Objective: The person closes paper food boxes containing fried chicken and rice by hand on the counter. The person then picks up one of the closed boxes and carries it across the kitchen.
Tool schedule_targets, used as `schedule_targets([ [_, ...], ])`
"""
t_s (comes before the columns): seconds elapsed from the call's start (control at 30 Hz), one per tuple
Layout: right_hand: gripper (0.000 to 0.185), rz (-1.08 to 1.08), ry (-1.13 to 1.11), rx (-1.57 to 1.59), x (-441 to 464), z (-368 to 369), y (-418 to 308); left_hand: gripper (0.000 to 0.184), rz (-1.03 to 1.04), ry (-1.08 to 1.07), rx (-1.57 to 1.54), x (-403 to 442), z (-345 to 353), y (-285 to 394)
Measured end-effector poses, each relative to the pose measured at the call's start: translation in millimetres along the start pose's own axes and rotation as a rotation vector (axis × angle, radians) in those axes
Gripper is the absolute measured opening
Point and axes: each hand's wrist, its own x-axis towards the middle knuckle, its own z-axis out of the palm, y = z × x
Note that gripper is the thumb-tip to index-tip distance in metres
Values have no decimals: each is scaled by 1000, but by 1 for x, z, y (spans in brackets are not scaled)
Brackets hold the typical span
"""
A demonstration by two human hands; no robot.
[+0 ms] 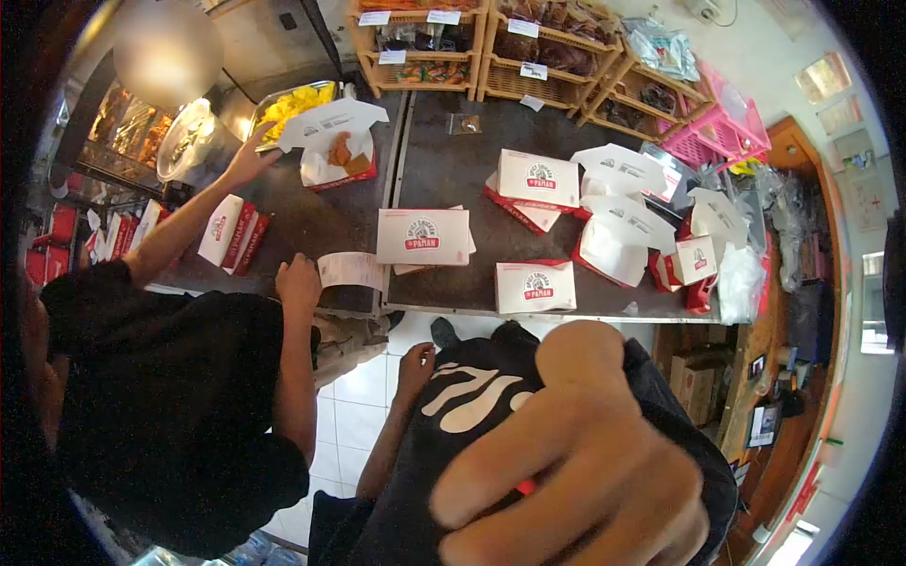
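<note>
Nearby, closed box [535,289]: white lid, red edge, printed logo.

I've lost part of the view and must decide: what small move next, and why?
I'd probably lower the right hand away from the camera, toward the open box nearest the bench's front edge. The hand blocks much of the lower view, and the left hand hangs just off the bench, touching none of the boxes.

Mid-surface [429,174], two closed-box stacks [423,236] are sitting; one lone closed box [535,287] is lying nearer. One open box [340,173] is holding chicken. One small packet [464,124] is lying flat.
</note>
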Motion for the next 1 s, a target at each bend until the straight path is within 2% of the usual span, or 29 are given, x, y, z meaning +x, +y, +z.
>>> schedule_targets([
  [0.03,22,35,64,10,7,0,-9,29,20,-5,7,3,5,1],
  [0.07,22,-48,123,-58,13,-1,-12,29,41,-9,13,7,10,2],
  [0.17,19,-168,69,-103,7,-29,-21,30,108,-15,47,16,20,25],
  [0.2,18,-92,122,-104,12,-30,-34,30,133,-8,53,19,24,30],
  [0.27,10,-49,-31,-21,17,-61,-50,30,162,17,61,25,35,43],
  [0.3,7,-83,-232,67,19,-100,-49,30,148,45,40,26,43,42],
  [0.37,12,53,-423,-54,7,-152,-51,30,122,101,-2,27,59,41],
  [0.43,19,375,-393,-504,-14,-196,-45,30,64,163,-80,16,73,67],
  [0.47,14,423,-406,-516,-34,-219,-11,32,14,194,39,15,85,57],
  [0.5,24,544,-441,-521,-72,-249,20,33,-30,229,21,8,95,59],
  [0.53,36,639,-576,-691,-126,-282,37,33,-22,271,-129,7,116,31],
  [0.57,48,714,-740,-859,-178,-315,53,33,-101,264,-94,1,130,18],
  [0.6,64,799,-799,-857,-234,-346,63,33,-152,297,-86,-10,142,24],
  [0.63,78,986,-982,-910,-249,-353,55,33,-208,276,-123,-15,159,5],
  [0.67,94,1011,-1043,-959,-274,-361,48,33,-250,273,-172,-27,167,16],
  [0.7,97,1007,-1071,-1019,-284,-363,44,34,-212,270,-174,-32,189,-18],
  [0.73,101,998,-1115,-1067,-292,-362,42,35,-286,207,-199,-47,199,-7],
  [0.77,105,962,-1176,-1104,-296,-360,46,38,-86,25,170,-53,215,-32],
  [0.8,111,945,-1182,-1076,-304,-363,56,43,-136,-4,77,-62,217,-13],
  [0.9,110,1009,-1211,-1133,-296,-344,72,58,-360,-153,-202,-56,225,35],
  [0.93,112,944,-1261,-1168,-301,-347,81,62,-440,-225,-297,-53,228,41],
  [0.97,114,954,-1296,-1160,-299,-346,86,73,-391,-202,-240,-53,232,42],
  [1.0,115,958,-1321,-1164,-295,-344,95,73,-466,-231,-260,-55,225,47],
])
